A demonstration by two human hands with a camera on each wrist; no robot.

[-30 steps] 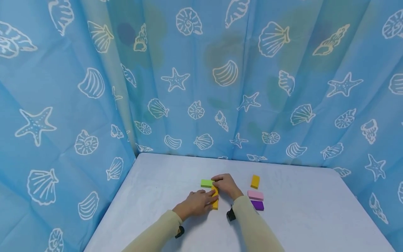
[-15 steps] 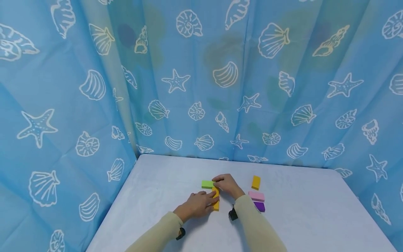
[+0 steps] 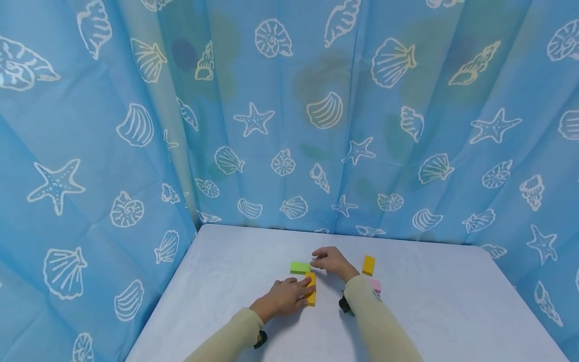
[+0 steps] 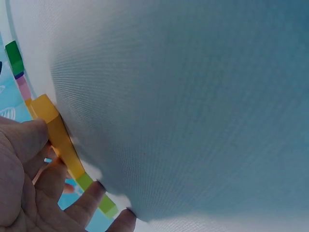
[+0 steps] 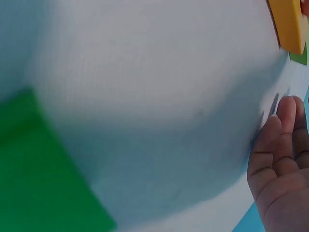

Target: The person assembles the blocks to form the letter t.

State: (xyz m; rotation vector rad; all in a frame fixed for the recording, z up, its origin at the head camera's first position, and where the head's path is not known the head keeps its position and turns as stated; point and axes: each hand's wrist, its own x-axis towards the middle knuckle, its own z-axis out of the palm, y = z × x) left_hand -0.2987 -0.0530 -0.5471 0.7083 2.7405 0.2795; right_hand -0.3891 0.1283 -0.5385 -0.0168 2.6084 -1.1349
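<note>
My left hand (image 3: 286, 296) lies over a yellow block (image 3: 311, 303) and holds it, thumb and fingers against it. The left wrist view shows the thumb (image 4: 31, 137) at the block's near end and other fingertips reaching the tabletop. A light green block (image 3: 299, 268) lies crosswise at the yellow block's far end, forming a corner. Just right of that corner is my right hand (image 3: 333, 262), fingers loosely extended with nothing in them. In the right wrist view its fingers (image 5: 286, 116) are apart from the yellow block (image 5: 290, 26).
To the right lie another yellow block (image 3: 368, 265) and a pink block (image 3: 375, 285), partly behind the sleeve. A dark green block (image 5: 43, 174) sits near the right wrist. The left wrist view also shows a sliver of purple (image 4: 19, 75). A shell-patterned blue curtain (image 3: 289, 125) encloses the white table (image 3: 239, 251).
My right hand has let go at the corner of the light green and yellow blocks and moved right. Its sleeve now hides more of the pink and purple blocks. The left hand stays put.
</note>
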